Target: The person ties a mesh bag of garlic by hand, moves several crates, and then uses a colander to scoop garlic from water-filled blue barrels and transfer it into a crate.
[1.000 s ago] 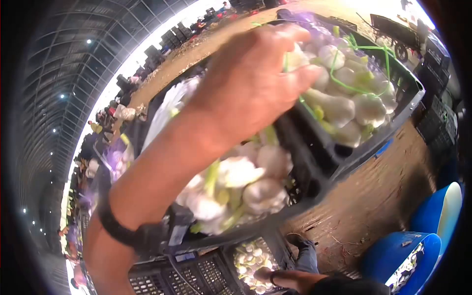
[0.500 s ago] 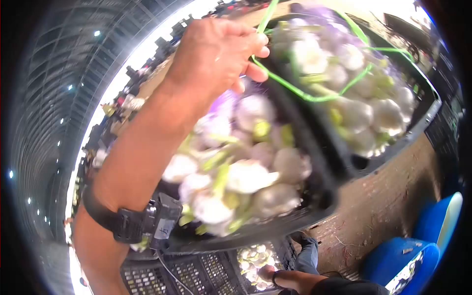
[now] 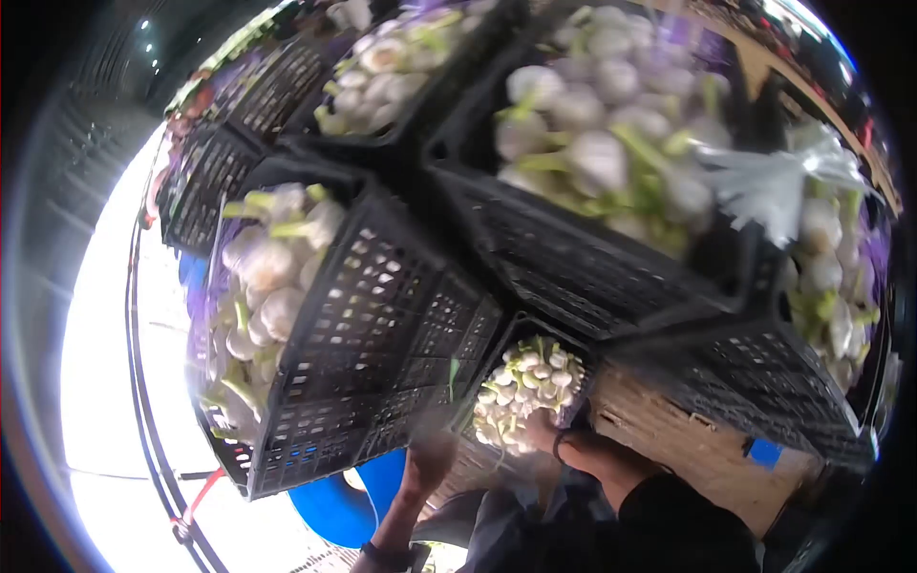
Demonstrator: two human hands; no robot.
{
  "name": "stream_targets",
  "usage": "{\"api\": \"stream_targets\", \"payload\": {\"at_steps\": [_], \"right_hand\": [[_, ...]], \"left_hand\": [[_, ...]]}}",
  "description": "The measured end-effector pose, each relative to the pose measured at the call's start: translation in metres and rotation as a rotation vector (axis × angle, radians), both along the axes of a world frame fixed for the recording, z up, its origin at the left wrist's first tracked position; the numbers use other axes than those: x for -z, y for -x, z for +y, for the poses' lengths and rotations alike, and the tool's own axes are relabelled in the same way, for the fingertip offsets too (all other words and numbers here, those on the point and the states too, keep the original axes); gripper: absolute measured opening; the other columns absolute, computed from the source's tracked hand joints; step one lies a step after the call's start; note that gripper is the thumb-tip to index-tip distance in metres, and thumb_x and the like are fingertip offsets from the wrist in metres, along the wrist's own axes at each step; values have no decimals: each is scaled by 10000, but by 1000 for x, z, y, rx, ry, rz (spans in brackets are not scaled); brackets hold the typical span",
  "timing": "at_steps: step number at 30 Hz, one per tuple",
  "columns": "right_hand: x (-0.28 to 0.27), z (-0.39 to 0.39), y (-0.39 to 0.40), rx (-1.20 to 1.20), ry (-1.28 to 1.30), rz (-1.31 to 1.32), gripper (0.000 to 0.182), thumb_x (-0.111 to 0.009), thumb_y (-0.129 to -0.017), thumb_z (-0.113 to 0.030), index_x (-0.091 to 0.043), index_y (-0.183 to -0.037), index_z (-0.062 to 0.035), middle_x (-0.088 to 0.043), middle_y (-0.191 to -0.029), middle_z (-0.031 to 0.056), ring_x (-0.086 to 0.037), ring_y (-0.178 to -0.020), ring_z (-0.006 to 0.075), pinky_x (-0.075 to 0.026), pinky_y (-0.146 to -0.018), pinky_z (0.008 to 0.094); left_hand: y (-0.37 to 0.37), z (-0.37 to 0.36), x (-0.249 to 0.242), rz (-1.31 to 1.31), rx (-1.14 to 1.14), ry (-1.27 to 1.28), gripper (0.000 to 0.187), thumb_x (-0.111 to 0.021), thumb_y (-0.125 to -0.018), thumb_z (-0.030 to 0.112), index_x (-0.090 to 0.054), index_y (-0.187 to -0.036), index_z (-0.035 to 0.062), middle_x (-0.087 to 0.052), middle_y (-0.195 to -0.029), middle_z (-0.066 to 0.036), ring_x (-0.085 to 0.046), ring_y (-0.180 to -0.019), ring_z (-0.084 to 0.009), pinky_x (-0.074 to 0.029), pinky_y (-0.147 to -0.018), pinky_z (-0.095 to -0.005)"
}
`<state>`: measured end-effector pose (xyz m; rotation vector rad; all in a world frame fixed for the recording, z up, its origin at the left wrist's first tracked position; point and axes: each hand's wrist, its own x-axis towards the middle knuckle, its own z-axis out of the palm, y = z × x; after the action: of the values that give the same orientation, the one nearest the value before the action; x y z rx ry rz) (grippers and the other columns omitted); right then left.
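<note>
My left hand [image 3: 432, 456], smeared by motion, is low beside the slotted wall of a black plastic crate [image 3: 368, 329]. A short green strip [image 3: 453, 374] shows just above it, against the crate. My right hand [image 3: 543, 430], with a dark band at the wrist, reaches down to the near edge of the garlic bulbs [image 3: 530, 377] in a low crate between the stacks. Its fingers are hidden from view. White garlic [image 3: 272, 272] with green stems fills the tall left crate, with purple netting along its side.
More black crates [image 3: 583, 253] heaped with garlic stand ahead and to the right. Clear plastic [image 3: 764, 186] drapes over the right one. A blue tub [image 3: 334, 511] sits at lower left, near dark cords [image 3: 143, 382]. Brown floor [image 3: 688, 449] shows at lower right.
My left hand has come down from high over the crates, where it held a green strap, to low in front of me. The view has swung to other stacks; my right hand stays by the low garlic.
</note>
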<state>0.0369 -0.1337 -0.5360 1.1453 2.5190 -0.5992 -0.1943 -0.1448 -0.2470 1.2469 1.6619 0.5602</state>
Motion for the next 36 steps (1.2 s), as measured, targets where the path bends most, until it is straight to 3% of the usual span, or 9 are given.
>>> {"api": "stream_targets", "payload": {"at_steps": [4,7,11,14,20,25,29,32,36], "right_hand": [[-13,14,7,-18,-168,-286,177,-684,-741,-201,-778,-868,-122,-748,-907,76,-720,-832,247,-543,-596,429],[-7,35,-11,85,70,-124,222,-632,-757,-187,-743,-869,-31,-694,-787,168,-676,-731,341,-491,-610,515],[-5,64,-31,39,404,120,301,-669,-754,-260,-735,-868,11,-708,-884,211,-693,-822,373,-536,-703,476],[-4,66,-28,-3,451,149,286,-667,-739,-251,-727,-832,14,-698,-848,217,-680,-782,384,-533,-696,485],[91,7,-10,-135,-268,25,184,-609,-709,-204,-726,-732,-65,-672,-721,120,-627,-657,282,-452,-575,472],[13,8,-15,-175,-293,-72,132,-619,-746,-162,-736,-788,-116,-682,-785,94,-661,-774,273,-474,-682,422],[25,2,-15,132,-135,-58,85,-623,-776,-142,-704,-765,-119,-650,-709,84,-642,-687,235,-480,-564,396],[17,11,-16,149,-226,-153,55,-636,-781,-105,-685,-764,-87,-619,-663,94,-620,-647,210,-470,-530,377],[-2,17,-16,161,-158,-240,169,-609,-782,-90,-684,-920,-26,-614,-912,106,-570,-871,247,-430,-740,410]], "left_hand": [[67,-92,117,515,95,-190,259,-558,-897,266,-659,-754,75,-624,-683,-124,-632,-624,-253,-479,-581,-425],[83,-97,162,377,-48,159,322,-574,-871,348,-660,-744,65,-654,-711,-140,-651,-658,-272,-494,-611,-433],[56,-35,158,183,-115,233,307,-567,-864,359,-669,-810,74,-670,-788,-170,-658,-718,-292,-522,-674,-416],[42,-15,225,221,76,1,284,-565,-870,361,-666,-849,97,-676,-816,-162,-660,-756,-321,-517,-694,-423],[-1,39,191,236,-107,188,325,-571,-858,458,-717,-1035,227,-697,-949,-174,-668,-949,-371,-519,-813,-445],[-9,80,279,106,-116,-105,312,-526,-918,318,-691,-1055,92,-677,-926,-213,-661,-945,-370,-512,-821,-446],[-71,113,209,206,346,268,239,-481,-872,243,-653,-878,77,-675,-904,-182,-647,-866,-380,-508,-715,-467],[-71,101,258,375,537,-67,177,-550,-888,258,-668,-893,127,-679,-830,-141,-665,-797,-345,-520,-702,-464],[-61,91,281,384,665,-163,172,-574,-876,231,-692,-946,129,-682,-857,-151,-662,-839,-352,-513,-726,-472]]}}
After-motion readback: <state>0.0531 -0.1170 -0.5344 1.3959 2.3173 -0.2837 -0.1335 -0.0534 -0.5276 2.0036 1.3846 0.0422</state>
